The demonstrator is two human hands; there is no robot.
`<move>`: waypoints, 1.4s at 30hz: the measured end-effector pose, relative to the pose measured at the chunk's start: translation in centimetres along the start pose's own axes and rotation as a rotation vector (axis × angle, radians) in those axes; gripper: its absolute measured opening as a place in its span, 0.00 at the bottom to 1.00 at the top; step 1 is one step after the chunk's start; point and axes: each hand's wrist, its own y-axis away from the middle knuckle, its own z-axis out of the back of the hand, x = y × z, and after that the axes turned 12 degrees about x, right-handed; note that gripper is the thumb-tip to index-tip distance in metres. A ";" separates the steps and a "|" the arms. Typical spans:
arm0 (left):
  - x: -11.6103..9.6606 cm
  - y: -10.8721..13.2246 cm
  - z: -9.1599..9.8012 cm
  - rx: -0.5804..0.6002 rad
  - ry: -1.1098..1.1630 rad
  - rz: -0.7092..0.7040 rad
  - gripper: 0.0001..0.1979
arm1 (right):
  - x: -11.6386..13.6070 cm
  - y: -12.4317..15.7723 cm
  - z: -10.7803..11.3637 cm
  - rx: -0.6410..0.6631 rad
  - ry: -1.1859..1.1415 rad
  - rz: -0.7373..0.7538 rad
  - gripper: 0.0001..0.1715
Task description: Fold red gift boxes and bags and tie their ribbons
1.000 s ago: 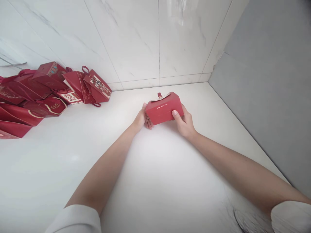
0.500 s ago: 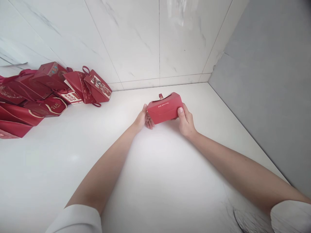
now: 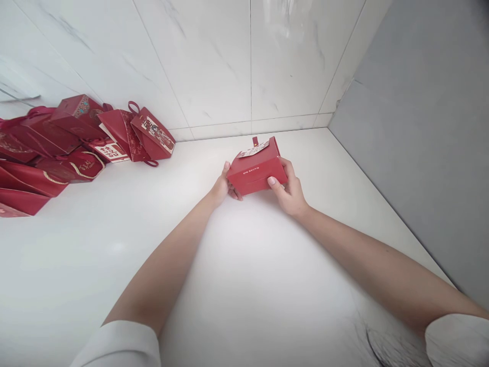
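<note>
Between my two hands is a red gift box (image 3: 252, 176), tilted, with small pale lettering on the side facing me. On its top lies a white-and-red patterned flap (image 3: 254, 150), and a short dark red tab (image 3: 255, 141) sticks up behind it. My left hand (image 3: 222, 186) grips the box's left end, thumb up along the edge and fingers curled beneath. Around the right end is my right hand (image 3: 289, 189), its thumb pressed on the near side and its fingers on the far right edge. The box's underside is hidden.
Several dark red gift boxes (image 3: 80, 118) and bags, some with ribbon or rope handles, are piled at the left against the marble-tiled wall (image 3: 214, 61). A grey panel (image 3: 420, 127) borders the white counter (image 3: 244, 285) on the right.
The box has tipped so that more of its patterned top flap shows. My right thumb has slid left and lower on the near side; my left hand has barely moved.
</note>
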 end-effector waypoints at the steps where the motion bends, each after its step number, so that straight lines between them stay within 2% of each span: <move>1: 0.0 -0.1 -0.1 -0.013 0.002 0.005 0.52 | 0.0 0.0 0.0 -0.006 -0.003 -0.011 0.38; 11: -0.1 -0.5 -0.5 -0.078 0.014 0.025 0.49 | -0.1 -0.3 0.1 -0.013 -0.044 -0.091 0.35; 14: 0.0 -0.6 -0.4 -0.102 -0.030 0.047 0.49 | -0.1 -0.6 0.2 -0.014 -0.073 -0.123 0.33; 19: 0.1 -0.2 -0.6 -0.115 -0.151 0.015 0.39 | -0.5 -1.0 0.2 -0.030 -0.128 -0.177 0.31; 22: 0.2 0.0 -0.6 -0.106 -0.186 -0.012 0.41 | -0.6 -1.1 0.2 -0.033 -0.146 -0.174 0.30; 25: 0.2 -0.1 -0.4 -0.060 -0.172 -0.007 0.47 | -0.5 -1.0 0.2 -0.032 -0.137 -0.175 0.31; 29: -0.3 -0.1 0.1 0.080 -0.129 0.004 0.55 | -0.3 -0.9 0.4 -0.043 -0.099 -0.169 0.34; 32: -0.7 0.2 0.4 0.123 -0.084 -0.019 0.54 | -0.3 -0.9 0.4 -0.026 -0.058 -0.145 0.37; 39: -0.8 0.6 0.7 0.140 -0.013 -0.089 0.55 | 0.5 -0.8 0.2 0.057 -0.002 -0.065 0.43; 42: -0.4 0.5 0.8 0.145 0.018 -0.112 0.50 | 0.4 -0.7 0.2 0.124 -0.005 0.001 0.47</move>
